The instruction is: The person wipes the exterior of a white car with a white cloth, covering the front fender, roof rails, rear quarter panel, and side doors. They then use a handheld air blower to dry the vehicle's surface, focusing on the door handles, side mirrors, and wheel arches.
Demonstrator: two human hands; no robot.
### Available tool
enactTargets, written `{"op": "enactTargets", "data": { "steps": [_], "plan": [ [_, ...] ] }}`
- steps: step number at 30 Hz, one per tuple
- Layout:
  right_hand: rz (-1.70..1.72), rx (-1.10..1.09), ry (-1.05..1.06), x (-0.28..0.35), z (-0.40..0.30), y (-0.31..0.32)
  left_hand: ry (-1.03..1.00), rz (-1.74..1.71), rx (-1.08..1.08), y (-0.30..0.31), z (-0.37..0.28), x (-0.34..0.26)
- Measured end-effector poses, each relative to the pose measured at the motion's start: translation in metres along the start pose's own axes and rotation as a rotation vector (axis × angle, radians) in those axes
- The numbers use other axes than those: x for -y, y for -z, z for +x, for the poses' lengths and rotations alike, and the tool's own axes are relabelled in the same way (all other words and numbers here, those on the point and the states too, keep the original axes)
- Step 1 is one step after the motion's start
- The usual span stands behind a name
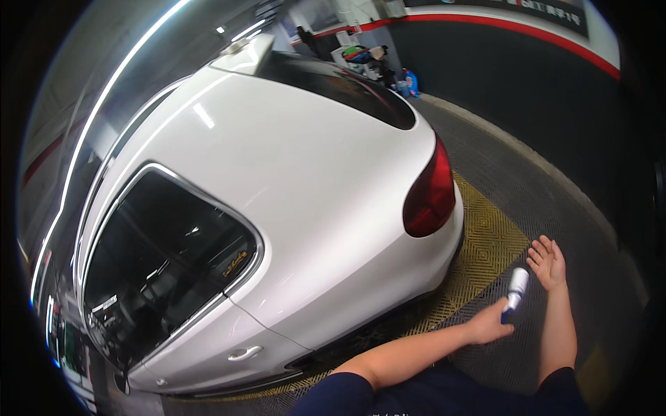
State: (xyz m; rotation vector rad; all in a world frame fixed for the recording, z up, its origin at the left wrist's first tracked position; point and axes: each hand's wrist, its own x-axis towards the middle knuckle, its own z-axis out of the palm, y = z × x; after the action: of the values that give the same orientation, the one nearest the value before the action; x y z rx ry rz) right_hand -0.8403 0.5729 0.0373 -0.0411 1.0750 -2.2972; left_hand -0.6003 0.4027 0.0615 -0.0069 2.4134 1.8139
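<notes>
My left hand (489, 323) grips the dark blue lower end of a small white and blue bottle (518, 282), whose white end points away from me. Beside the bottle, my right hand (550, 264) is raised with its palm turned up and fingers apart, holding nothing. To the left of both hands stands a white car (312, 182), seen from its rear corner. Its red tail light (431, 190) is the car part closest to my hands. A chrome-edged rear side window (171, 260) and a door handle (245, 353) lie further left.
Yellow floor tiles (486, 229) border the car, with dark grid tiles (525, 208) beyond. A dark wall (499, 78) with a red stripe curves along the right. Bottles and cloths crowd a cart (359, 54) behind the car. A strip light (112, 86) runs overhead.
</notes>
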Motion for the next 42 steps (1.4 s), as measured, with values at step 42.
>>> {"op": "enactTargets", "data": {
  "steps": [42],
  "plan": [
    [-1.059,0.56,0.448,-0.029,-0.243,-0.44,-0.202,0.128,-0.482,0.245,-0.269,-0.232]
  ]
}}
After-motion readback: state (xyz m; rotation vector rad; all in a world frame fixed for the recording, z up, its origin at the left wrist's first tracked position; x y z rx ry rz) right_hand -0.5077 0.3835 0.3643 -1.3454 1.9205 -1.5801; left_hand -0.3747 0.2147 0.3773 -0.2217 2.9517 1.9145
